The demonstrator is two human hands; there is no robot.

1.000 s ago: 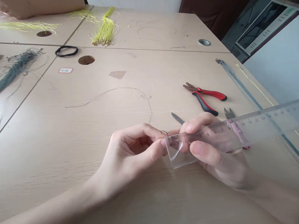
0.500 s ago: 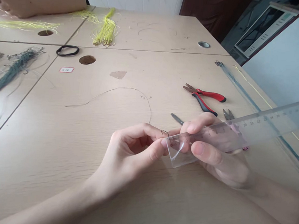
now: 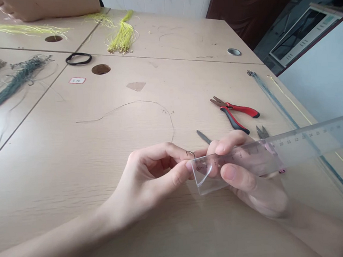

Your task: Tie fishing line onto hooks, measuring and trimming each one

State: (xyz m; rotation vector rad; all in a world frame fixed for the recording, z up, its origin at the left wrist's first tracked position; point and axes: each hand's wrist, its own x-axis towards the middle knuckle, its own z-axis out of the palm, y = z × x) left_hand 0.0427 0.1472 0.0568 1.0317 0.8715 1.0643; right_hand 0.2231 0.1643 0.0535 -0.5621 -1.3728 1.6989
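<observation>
Between thumb and forefinger, my left hand pinches a small dark fish hook, whose bend shows above the fingertips. A thin line curves over the table from behind that hand to the left. My right hand grips a clear plastic ruler near its zero end, the thumb in front and fingers behind and on top. The ruler's zero end meets my left fingertips beside the hook, and its other end runs out to the right.
Red-and-black pliers lie beyond my right hand, with pointed tweezers and pink-handled scissors partly hidden. Bundles of yellow line and teal line lie around. Another person's arm rests at the far left.
The ruler's zero end has tipped down very slightly in my right hand. Both hands otherwise stay nearly where they were, still holding the hook and ruler.
</observation>
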